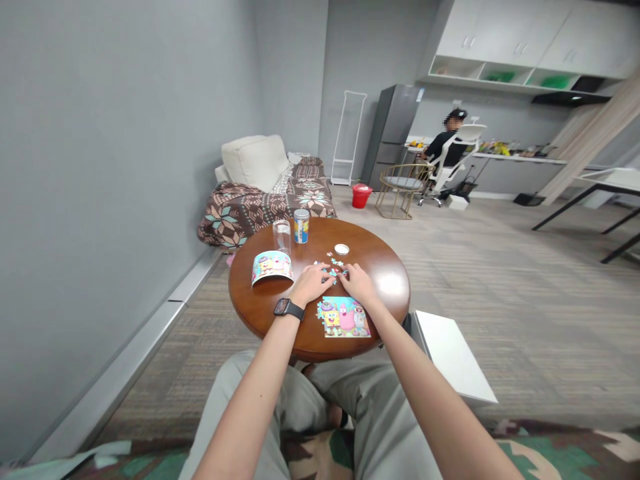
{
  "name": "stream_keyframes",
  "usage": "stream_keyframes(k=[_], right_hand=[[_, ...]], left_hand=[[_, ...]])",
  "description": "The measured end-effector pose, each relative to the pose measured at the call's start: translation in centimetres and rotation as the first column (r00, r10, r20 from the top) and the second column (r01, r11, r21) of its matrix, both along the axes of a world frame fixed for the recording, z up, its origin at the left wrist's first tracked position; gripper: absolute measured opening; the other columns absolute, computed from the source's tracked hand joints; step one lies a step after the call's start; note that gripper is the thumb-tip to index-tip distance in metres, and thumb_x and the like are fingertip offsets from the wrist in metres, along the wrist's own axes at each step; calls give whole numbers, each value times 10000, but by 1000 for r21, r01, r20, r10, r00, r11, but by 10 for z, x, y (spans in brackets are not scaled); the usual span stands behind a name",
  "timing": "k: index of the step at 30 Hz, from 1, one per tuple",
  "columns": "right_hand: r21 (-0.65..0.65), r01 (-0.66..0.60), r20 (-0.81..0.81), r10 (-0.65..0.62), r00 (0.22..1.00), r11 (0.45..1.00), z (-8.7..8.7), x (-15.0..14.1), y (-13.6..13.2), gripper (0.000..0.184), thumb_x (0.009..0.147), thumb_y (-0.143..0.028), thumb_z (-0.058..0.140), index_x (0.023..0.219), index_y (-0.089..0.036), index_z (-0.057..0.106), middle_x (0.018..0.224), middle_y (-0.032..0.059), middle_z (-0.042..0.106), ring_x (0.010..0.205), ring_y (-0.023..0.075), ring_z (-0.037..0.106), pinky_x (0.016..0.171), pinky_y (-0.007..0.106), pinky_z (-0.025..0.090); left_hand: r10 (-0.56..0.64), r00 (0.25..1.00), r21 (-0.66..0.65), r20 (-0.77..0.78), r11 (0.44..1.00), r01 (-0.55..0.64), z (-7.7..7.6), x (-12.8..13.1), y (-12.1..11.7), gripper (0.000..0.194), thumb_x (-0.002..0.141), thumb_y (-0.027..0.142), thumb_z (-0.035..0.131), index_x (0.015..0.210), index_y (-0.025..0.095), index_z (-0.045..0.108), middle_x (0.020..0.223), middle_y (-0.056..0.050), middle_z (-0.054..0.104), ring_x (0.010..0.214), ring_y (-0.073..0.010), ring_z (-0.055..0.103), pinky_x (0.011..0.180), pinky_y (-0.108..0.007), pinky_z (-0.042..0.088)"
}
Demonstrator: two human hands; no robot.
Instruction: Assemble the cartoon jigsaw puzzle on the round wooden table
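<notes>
My left hand (313, 283), below a black watch (289, 307), reaches over a small heap of loose jigsaw pieces (332, 273). Its thumb and fingers are apart, around the near side of the heap. From the right, my right hand (358, 283) touches the same heap with its fingers stretched out. Whether a fingertip pinches a single piece is too small to tell. Closer to me lies a mostly assembled cartoon puzzle (345, 317), its left edge uneven. A curved picture card (273, 266) with a similar cartoon stands left of my left hand.
On the round wooden table (383, 250) stand a clear jar (282, 236), a printed can (301, 227) and a white round lid (341, 249). A white box (453, 353) is at the right. Beyond are a covered sofa (255, 173), a red bin (361, 195) and a seated person (445, 147).
</notes>
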State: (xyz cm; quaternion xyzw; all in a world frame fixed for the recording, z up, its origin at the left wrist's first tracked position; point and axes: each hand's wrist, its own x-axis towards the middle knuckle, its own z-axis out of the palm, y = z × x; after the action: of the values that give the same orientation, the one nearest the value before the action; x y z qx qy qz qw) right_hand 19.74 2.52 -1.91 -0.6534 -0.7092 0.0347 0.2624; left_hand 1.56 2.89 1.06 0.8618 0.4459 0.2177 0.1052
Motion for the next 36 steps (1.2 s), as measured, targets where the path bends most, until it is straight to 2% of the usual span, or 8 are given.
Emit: stream_keyframes(k=[4, 6, 8, 15, 21, 26, 30, 36], right_hand=[[13, 41, -103, -40, 994, 999, 1, 0, -1, 330, 902, -312, 582, 1202, -176, 586, 1138, 108, 601, 985, 221, 629, 880, 329, 482], [36, 62, -128, -57, 990, 997, 1, 0, -1, 398, 881, -323, 607, 1242, -158, 568, 1183, 129, 571, 1003, 232, 626, 897, 346, 487], [41, 71, -128, -65, 990, 997, 0, -1, -1, 372, 878, -340, 609, 1203, -158, 598, 1165, 129, 564, 1001, 240, 626, 903, 357, 489], [51, 44, -162, -35, 986, 998, -4, 1, 2, 209, 868, -331, 625, 1030, -199, 631, 1045, 73, 600, 992, 220, 618, 906, 347, 485], [113, 79, -224, -52, 973, 990, -2, -1, 0, 342, 812, -337, 655, 1096, -184, 540, 1095, 93, 572, 980, 227, 589, 880, 360, 488], [110, 55, -157, -37, 987, 992, 0, -1, -1, 164, 795, -229, 618, 940, -187, 553, 1026, 93, 562, 969, 243, 562, 895, 375, 477], [66, 23, -190, -10, 982, 998, 0, 1, 1, 100, 799, -173, 574, 892, -201, 552, 981, 66, 558, 931, 217, 564, 889, 353, 476], [126, 21, -242, 10, 970, 992, 0, 3, 1, 218, 748, -102, 547, 941, -203, 556, 1028, 61, 548, 910, 200, 562, 865, 334, 475]], left_hand=[[-76, 997, 40, 17, 996, 75, 2, 0, -3, 288, 962, 325, 529, 1139, 258, 746, 1316, -44, 658, 1245, -214, 584, 1121, -391, 418], [-116, 993, 54, 11, 992, 115, 3, -1, -4, 287, 971, 327, 511, 1051, 251, 776, 1279, -42, 673, 1198, -212, 611, 1095, -381, 445], [-127, 992, 59, 2, 990, 127, 4, -2, -4, 308, 976, 322, 496, 968, 247, 794, 1252, -42, 681, 1154, -210, 632, 1077, -373, 462], [-61, 998, 73, -13, 995, 62, -1, -3, -2, 296, 968, 311, 503, 1086, 230, 762, 1289, -67, 658, 1190, -218, 617, 1106, -390, 440], [-39, 998, 82, -55, 996, 43, -3, -1, -2, 291, 963, 308, 521, 1141, 194, 721, 1322, -96, 648, 1242, -219, 587, 1120, -392, 418], [-56, 997, 48, -45, 997, 58, -2, 0, -3, 297, 970, 281, 498, 1161, 186, 704, 1327, -82, 660, 1291, -213, 559, 1149, -392, 382], [-41, 998, 33, -47, 999, 42, -4, 0, -1, 318, 979, 291, 478, 1176, 183, 702, 1352, -83, 645, 1317, -214, 539, 1171, -397, 352], [-26, 995, 70, -96, 997, 33, -9, 0, 2, 374, 972, 292, 479, 1280, 147, 635, 1421, -116, 585, 1360, -219, 493, 1211, -418, 283]])
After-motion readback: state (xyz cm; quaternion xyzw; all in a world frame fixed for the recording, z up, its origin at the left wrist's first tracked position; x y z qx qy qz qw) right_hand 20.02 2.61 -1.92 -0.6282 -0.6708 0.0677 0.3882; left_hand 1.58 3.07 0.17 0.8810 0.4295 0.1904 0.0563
